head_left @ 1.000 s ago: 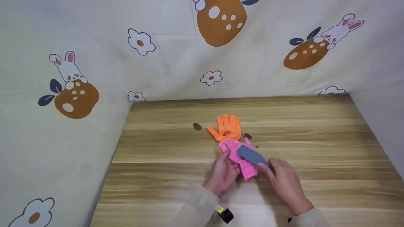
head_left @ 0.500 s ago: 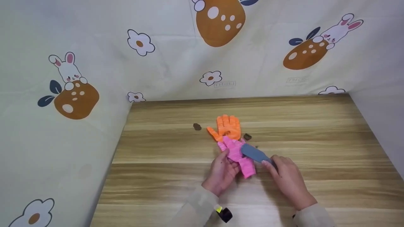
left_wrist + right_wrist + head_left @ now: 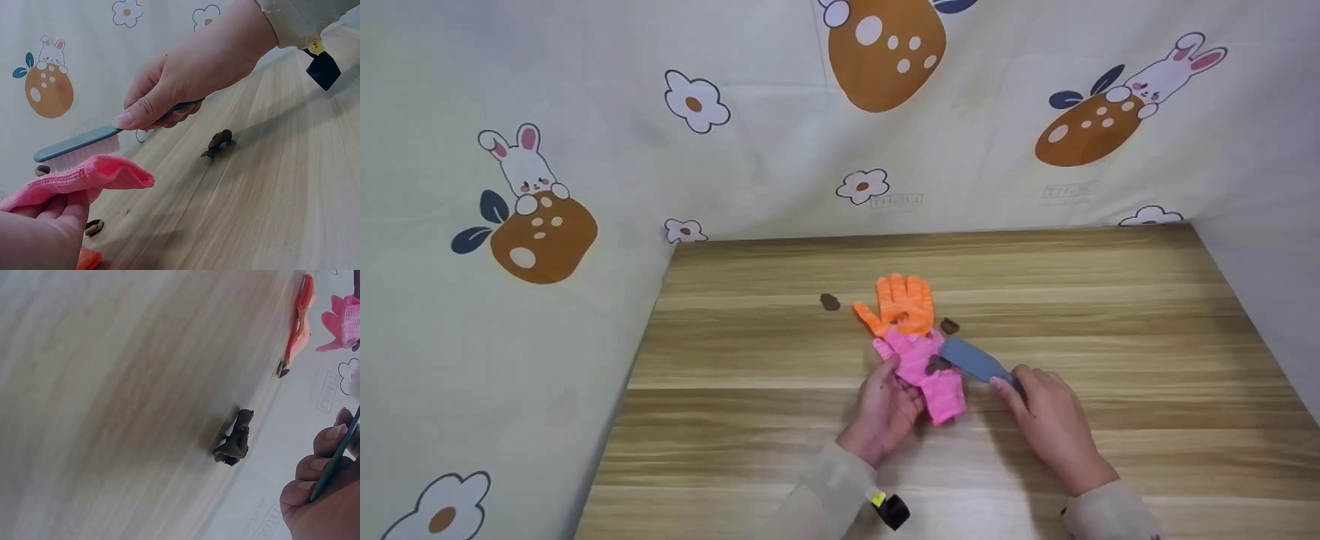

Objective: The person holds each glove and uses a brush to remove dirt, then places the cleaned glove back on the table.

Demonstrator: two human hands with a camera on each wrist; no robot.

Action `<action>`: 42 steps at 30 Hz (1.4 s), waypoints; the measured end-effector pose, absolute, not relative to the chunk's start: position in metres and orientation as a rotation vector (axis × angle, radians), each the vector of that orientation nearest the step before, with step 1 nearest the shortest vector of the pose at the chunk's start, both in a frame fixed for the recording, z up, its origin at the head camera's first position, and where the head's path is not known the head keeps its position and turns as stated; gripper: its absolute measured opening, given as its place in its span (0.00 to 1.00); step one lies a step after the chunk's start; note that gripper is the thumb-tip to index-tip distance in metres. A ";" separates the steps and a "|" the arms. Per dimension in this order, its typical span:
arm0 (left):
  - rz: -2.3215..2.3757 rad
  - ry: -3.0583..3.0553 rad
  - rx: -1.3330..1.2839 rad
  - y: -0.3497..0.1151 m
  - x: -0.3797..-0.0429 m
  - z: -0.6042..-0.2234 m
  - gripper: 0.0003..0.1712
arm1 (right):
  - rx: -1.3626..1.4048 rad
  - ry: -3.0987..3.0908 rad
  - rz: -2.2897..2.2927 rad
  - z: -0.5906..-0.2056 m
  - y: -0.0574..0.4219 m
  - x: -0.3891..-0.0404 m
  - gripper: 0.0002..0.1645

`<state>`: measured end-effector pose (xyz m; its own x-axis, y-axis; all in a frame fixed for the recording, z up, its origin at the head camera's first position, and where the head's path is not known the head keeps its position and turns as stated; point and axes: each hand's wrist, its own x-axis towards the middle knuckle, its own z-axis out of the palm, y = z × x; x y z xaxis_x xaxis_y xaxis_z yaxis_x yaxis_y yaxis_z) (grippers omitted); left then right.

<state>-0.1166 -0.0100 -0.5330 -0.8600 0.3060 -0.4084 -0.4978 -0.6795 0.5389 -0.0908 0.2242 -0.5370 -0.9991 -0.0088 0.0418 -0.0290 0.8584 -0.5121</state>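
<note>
My left hand (image 3: pixel 885 416) holds a small pink knitted glove (image 3: pixel 943 397), its thumb at the glove's edge and its fingers underneath. A dark brown patch (image 3: pixel 937 364) shows on the glove's palm. My right hand (image 3: pixel 1054 424) grips the handle of a blue-grey brush (image 3: pixel 976 361). In the left wrist view, the pale bristles (image 3: pixel 84 154) point down at the pink glove (image 3: pixel 84 181), and a brown lump (image 3: pixel 42 170) appears by the brush's far end. Beyond the pink glove, an orange glove (image 3: pixel 906 304) lies palm up on the table, with a brown smear on it.
Brown lumps lie on the wooden table (image 3: pixel 735 420), one (image 3: pixel 830 301) left of the orange glove and another (image 3: pixel 950 326) to its right. A further dark lump (image 3: pixel 218 143) shows beneath my right arm. Patterned cloth (image 3: pixel 780 150) stands behind and beside the table.
The brush has slid to the right across the pink glove, drawn by my right hand, uncovering the brown patch. The pink glove has shifted slightly left with my left hand. The orange glove has not moved.
</note>
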 end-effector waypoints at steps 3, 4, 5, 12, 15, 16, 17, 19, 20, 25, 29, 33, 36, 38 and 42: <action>2.505 0.929 -0.413 -0.012 -0.118 -0.534 0.28 | -0.006 -2.986 0.827 -0.537 0.225 -0.090 0.27; 2.507 0.932 -0.423 -0.012 -0.118 -0.534 0.27 | -0.021 -2.988 0.837 -0.536 0.224 -0.090 0.28; 2.506 0.934 -0.431 -0.012 -0.118 -0.534 0.27 | -0.035 -2.992 0.846 -0.536 0.224 -0.089 0.29; 2.509 0.950 -0.419 -0.007 -0.117 -0.535 0.24 | -0.065 -2.993 0.939 -0.527 0.203 -0.087 0.31; 2.509 0.940 -0.397 -0.002 -0.115 -0.535 0.21 | -0.022 -2.947 0.958 -0.525 0.190 -0.084 0.27; 2.507 0.935 -0.394 -0.001 -0.114 -0.535 0.21 | 0.001 -2.926 0.958 -0.524 0.186 -0.083 0.25; 2.503 0.934 -0.386 0.000 -0.113 -0.535 0.22 | 0.030 -2.904 0.957 -0.524 0.182 -0.081 0.23; 2.495 0.923 -0.389 0.002 -0.111 -0.535 0.25 | 0.089 -2.874 0.949 -0.523 0.175 -0.080 0.20; 2.493 0.915 -0.394 0.003 -0.110 -0.534 0.27 | 0.116 -2.866 0.941 -0.523 0.173 -0.079 0.19; 2.497 0.819 -0.444 0.003 -0.108 -0.532 0.33 | 0.135 -2.918 0.907 -0.524 0.170 -0.077 0.19; 2.490 0.790 -0.424 0.002 -0.108 -0.534 0.33 | 0.115 -2.977 0.899 -0.525 0.175 -0.077 0.22; 2.486 0.779 -0.395 0.001 -0.109 -0.536 0.33 | 0.121 -2.988 0.886 -0.527 0.180 -0.078 0.25; 2.482 0.781 -0.375 0.001 -0.110 -0.538 0.33 | 0.106 -2.972 0.877 -0.528 0.185 -0.078 0.24; 2.479 0.786 -0.371 0.000 -0.111 -0.538 0.34 | 0.095 -2.963 0.873 -0.529 0.187 -0.079 0.23; 2.483 0.792 -0.369 -0.001 -0.112 -0.539 0.34 | 0.080 -2.962 0.876 -0.529 0.191 -0.079 0.24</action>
